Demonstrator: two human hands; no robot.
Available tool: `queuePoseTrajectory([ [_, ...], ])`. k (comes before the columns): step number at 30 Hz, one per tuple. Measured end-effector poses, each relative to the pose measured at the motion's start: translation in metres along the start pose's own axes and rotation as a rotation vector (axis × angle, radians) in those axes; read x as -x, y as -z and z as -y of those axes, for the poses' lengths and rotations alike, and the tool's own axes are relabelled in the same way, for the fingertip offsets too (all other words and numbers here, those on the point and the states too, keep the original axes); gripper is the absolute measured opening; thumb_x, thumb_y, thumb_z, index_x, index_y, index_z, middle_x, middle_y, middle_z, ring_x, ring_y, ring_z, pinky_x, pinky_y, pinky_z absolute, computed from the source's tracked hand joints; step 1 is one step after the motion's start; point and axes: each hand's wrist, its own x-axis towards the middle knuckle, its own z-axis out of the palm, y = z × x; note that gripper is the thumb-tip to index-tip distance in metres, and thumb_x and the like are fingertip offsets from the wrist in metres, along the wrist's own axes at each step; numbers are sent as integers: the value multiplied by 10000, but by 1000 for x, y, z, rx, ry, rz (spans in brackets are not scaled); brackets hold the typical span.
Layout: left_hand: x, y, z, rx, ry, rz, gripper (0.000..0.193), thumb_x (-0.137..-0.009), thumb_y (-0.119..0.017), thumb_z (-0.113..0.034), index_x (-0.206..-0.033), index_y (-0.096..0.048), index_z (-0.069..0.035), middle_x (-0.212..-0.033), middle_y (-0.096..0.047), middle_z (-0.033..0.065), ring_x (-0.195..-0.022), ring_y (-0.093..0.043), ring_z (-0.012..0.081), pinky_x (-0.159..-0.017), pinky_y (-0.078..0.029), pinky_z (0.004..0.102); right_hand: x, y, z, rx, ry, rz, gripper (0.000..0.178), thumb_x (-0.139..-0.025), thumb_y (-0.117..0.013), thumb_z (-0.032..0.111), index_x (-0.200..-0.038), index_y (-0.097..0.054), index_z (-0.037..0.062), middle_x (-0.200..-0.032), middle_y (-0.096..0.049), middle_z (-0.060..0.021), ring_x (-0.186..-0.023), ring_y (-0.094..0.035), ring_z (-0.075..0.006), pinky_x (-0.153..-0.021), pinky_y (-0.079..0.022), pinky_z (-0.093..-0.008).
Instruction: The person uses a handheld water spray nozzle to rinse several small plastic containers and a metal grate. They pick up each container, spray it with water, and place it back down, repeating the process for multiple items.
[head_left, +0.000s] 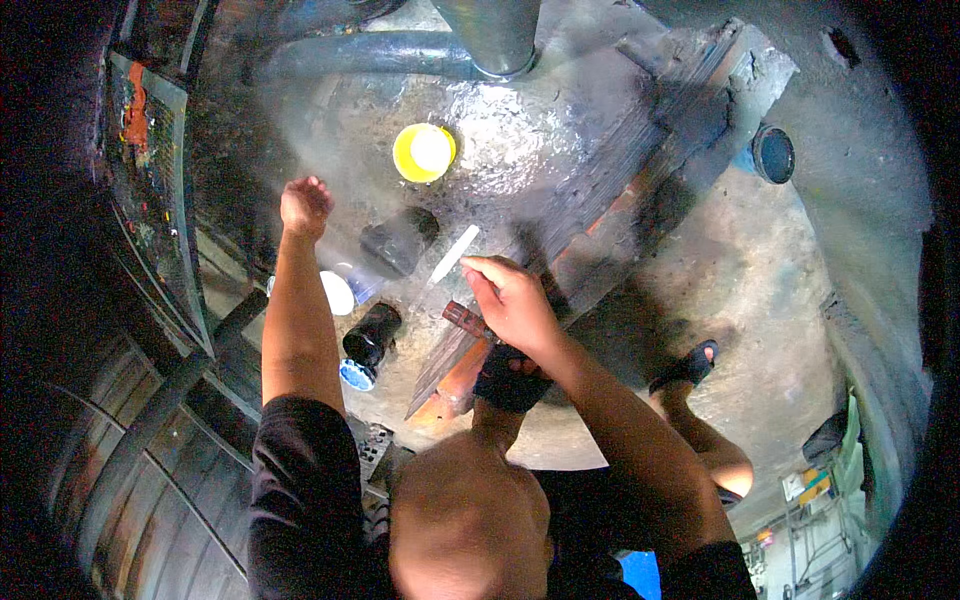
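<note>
My right hand (512, 303) is closed, thumb and fingers pinching the lower end of a thin white tapered strip (455, 252). The strip points up and away to the left, above the floor beside wooden planks. Just below that hand is a short reddish-brown piece (466, 319) like a hammer head, near my foot; whether the hand touches it is hidden. My left hand (307, 207) reaches out to the far left, its fingers curled in a loose fist. Anything inside that fist is hidden. Ahead of both hands stands a yellow bucket (404, 158) with white contents.
A long stack of dark planks (620, 185) runs diagonally across the floor. A black can (371, 335) and a white round container (337, 293) lie near my left forearm. Paint-spattered metal framing (180, 200) stands at left. A dark bucket (773, 154) stands far right; a thick pipe (375, 55) lies ahead.
</note>
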Motion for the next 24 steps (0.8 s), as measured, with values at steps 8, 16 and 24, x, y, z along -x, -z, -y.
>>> queuePoseTrajectory([
  [8, 1, 61, -4, -155, -109, 12, 298, -987, -379, -282, -912, -605, -103, -864, -660, 52, -752, -604, 214, -724, -506, 346, -25, -8, 13, -1023, -543, 315, 580, -1026, -422, 508, -1203, -631, -4, -1075, -698, -113, -945, -665, -210, -875, -519, -347],
  [16, 57, -13, 39, -711, -350, -359, 476, -975, -532, -398, -1202, -649, 4, -1119, -681, 119, -1073, -600, 227, -997, -421, 341, -102, -46, 5, -638, -313, 247, 446, -1003, -508, 458, -951, -706, 62, -887, -699, -79, -800, -658, -216, -684, -519, -365],
  [24, 91, 13, 50, -1002, -490, -412, 493, -975, -479, -402, -1159, -667, 15, -1111, -692, 224, -1081, -646, 341, -970, -456, 384, -126, -84, -11, 451, 261, 326, 350, -856, -696, 348, -773, -664, 9, -811, -647, -216, -820, -653, -405, -736, -519, -494],
])
